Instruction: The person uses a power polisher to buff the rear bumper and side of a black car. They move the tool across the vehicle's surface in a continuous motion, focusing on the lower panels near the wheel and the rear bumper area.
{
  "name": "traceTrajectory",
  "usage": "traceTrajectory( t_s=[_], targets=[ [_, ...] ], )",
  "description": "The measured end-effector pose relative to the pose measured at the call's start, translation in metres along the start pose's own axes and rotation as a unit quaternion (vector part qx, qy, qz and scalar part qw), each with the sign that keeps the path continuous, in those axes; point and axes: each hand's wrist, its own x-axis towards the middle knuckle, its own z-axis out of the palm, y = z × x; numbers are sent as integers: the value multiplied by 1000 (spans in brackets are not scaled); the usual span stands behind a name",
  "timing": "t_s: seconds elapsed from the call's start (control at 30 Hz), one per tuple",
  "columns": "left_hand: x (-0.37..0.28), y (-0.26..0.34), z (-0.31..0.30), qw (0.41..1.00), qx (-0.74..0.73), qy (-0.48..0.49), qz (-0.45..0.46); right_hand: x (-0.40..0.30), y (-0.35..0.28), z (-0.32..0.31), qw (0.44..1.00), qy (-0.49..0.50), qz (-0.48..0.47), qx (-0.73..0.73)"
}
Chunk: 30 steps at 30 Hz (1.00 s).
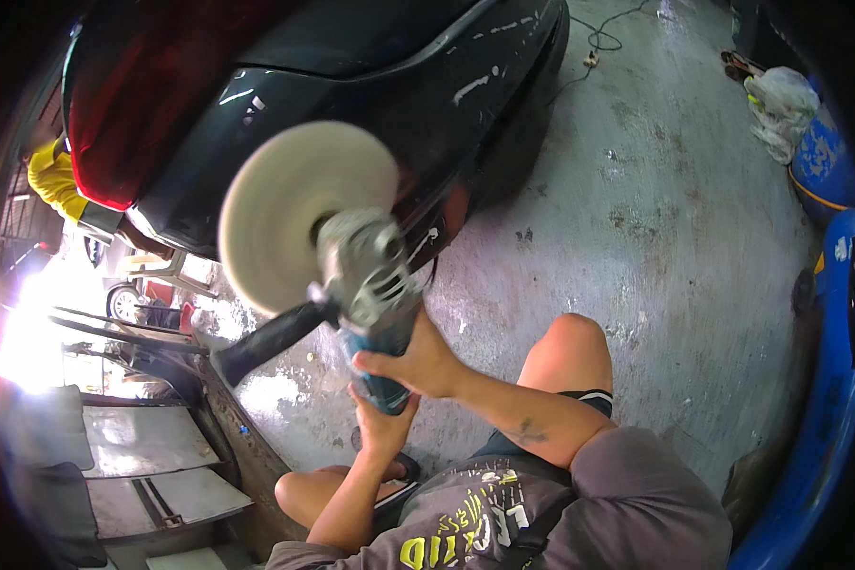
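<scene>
Both of my hands hold a grey and teal power polisher [363,271], its round, pale buffing pad [303,206] tilted upright and blurred. My right hand [424,360] wraps the polisher's body from the right. Lower down, my left hand [386,420] grips the rear end of the body. The black side handle [274,342] sticks out to the left with no hand on it. Behind the pad is a dark car's glossy rear bumper [427,92] with white marks on it, and a red tail light [125,107] is at the upper left. Whether the pad touches the car, I cannot tell.
A cable [602,35] lies on the grey floor [655,235] beyond the bumper. Blue drums [819,157] and a plastic bag [784,107] stand at the right. Panels [149,442] lie at the lower left, beside a dark frame. A person in yellow [57,178] is at the far left.
</scene>
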Motion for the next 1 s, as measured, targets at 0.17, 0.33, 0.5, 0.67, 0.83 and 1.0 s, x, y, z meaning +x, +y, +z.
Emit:
traceTrajectory(
  t_s=[0.17,0.33,0.5,0.67,0.83,1.0],
  targets=[
    [-16,-57,-24,998,57,3,-7,-15,43,11,1000,-9,13,-9],
    [8,-19,-4,995,93,0,34,-7,38,-32,993,-21,-2,116],
    [33,43,6,995,26,-86,42,13,11,-81,996,34,-37,77],
    [14,-9,6,992,23,-110,52,-4,21,-62,995,20,-19,95],
    [-44,-85,-29,989,61,-77,112,-33,64,-9,995,-20,56,84],
    [-60,-63,-31,993,16,-114,33,-49,89,-15,997,-6,42,67]
  ],
)
